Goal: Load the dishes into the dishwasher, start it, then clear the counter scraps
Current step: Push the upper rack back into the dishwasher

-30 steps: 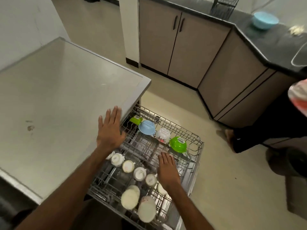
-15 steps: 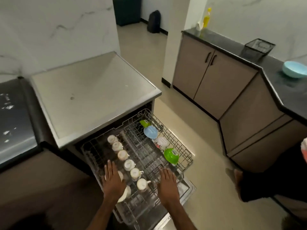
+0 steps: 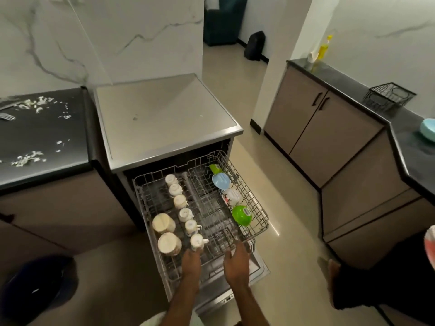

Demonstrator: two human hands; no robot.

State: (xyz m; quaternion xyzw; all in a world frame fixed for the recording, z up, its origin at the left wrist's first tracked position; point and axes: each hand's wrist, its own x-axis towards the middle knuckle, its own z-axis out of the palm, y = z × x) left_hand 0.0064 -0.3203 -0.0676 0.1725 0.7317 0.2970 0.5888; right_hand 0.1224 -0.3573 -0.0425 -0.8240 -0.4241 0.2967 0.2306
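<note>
Worktop: the dark worktop (image 3: pixel 47 142) ran left of the machine; a second worktop (image 3: pixel 416 149) stood well apart on the right and carried a loose bowl (image 3: pixel 428 131) not yet loaded.
Dishwasher: the dishwasher (image 3: pixel 164 118) stood at the end of the dark worktop; its door (image 3: pixel 226 298) was dropped flat so the rack could slide out above it.
Rack: the rack (image 3: pixel 211 222) was drawn well out, probably for easy reach; it held the task's dishes, so loading looked close to done.
Hands: the left hand (image 3: pixel 191 262) and right hand (image 3: pixel 236 262) lay side by side at the rack's front rail; each grip was apart, fingers fairly straight, clamped on nothing; flat hands suit a push, so I judged the rack was due to go in; an even shove from both would keep it square on its runners.
Bowls: a blue bowl (image 3: pixel 220 181), a patterned bowl (image 3: pixel 231 196) and a green bowl (image 3: pixel 241 215) leaned on edge down the right side, tilted so water could drain.
Mugs: two large mugs (image 3: pixel 164 224) sat mouth-down at the front left, just beside each other.
Cups: six small cups (image 3: pixel 180 201) ran in a row down the middle, inverted for the same reason; the nearest was just beside the left hand.
Scraps: pale scraps (image 3: pixel 26 160) lay scattered over the dark worktop near a fork (image 3: pixel 7 116); untouched, being the last step.
</note>
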